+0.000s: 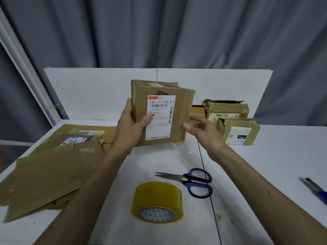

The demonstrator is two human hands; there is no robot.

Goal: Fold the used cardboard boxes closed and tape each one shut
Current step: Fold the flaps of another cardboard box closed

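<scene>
Nearest the body, btwn the two forearms: tape roll [156,202], amber-clear, is lying flat on the white table [265,165], core opening facing the camera. Just beyond it: scissors [191,181], blue handles, blades closed and pointing L. Far R edge: blue-handled tool [316,190] is lying there, blurred; type unclear. L side: pile of flattened cardboard [44,170] is spreading toward the table edge, old tape strips showing.

Mid-table, raised:
- L hand [131,124] is gripping the box [178,103] by its L edge, thumb curling over the front onto the white label [160,117], fingers going behind.
- R hand [200,128] is hovering just beside the box's lower R corner, fingers loosely spread, holding nothing. It's blurred, so contact w/ the cardboard can't be told.
- Box: brown corrugated, worn, is being held up off the table, label face toward the camera, long axis approx upright, top tilting slightly L. R edge is looking ragged and layered, prob. loose flaps.

Key relation: the unfolded side is lying R of the L-hand grip, so the R hand is the nearer one for folding. The tape roll is lying well below, closer to the body.

Far R: front taped box [238,131] and rear taped box [228,108] are sitting touching, prob. finished. Behind them: white backboard [88,89], then grey curtain [159,32].
</scene>
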